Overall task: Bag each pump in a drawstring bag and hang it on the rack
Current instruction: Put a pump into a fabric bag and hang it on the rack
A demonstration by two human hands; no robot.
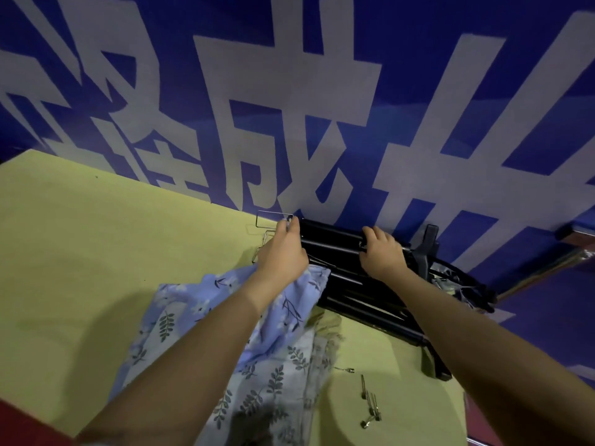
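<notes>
Yellow-green table (96, 236) against blue lettered wall (418, 91).

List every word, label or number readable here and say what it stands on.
"成": large white character on the blue wall banner.
Other white characters on the banner: cut off by the frame or the table edge, not readable.
Floral fabric, black rack, small metal pieces: no text visible.
</notes>
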